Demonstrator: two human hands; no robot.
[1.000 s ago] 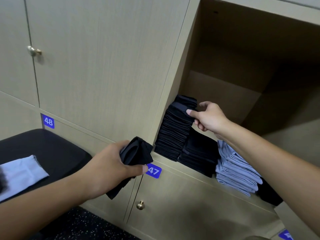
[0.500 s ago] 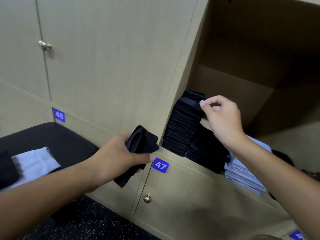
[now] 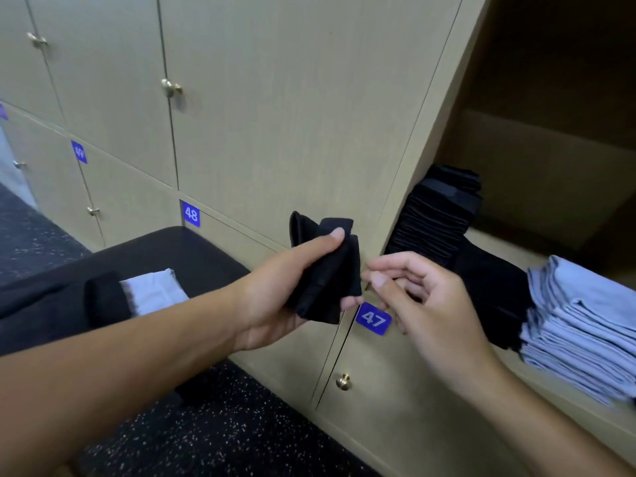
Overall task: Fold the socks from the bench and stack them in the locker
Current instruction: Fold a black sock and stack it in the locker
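My left hand [image 3: 275, 297] grips a folded black sock [image 3: 327, 266] in front of the locker wall, thumb on top. My right hand [image 3: 423, 304] hovers just right of the sock, fingers loosely curled and holding nothing, fingertips close to the sock's edge. Inside the open locker [image 3: 550, 187] stands a tall stack of folded black socks [image 3: 433, 222], a lower black stack [image 3: 495, 290] beside it, and a stack of light blue socks [image 3: 581, 339] at the right. On the black bench [image 3: 172, 256] lie a light blue sock [image 3: 155, 294] and a black sock [image 3: 103, 297].
Closed locker doors with brass knobs [image 3: 343, 381] and blue number tags 47 [image 3: 373, 318] and 48 [image 3: 191, 213] run along the wall. Dark speckled floor [image 3: 223, 432] lies below the bench.
My right hand left the tall black stack in the locker and came down to the black sock. My left hand lifted the sock slightly. The view shifted left.
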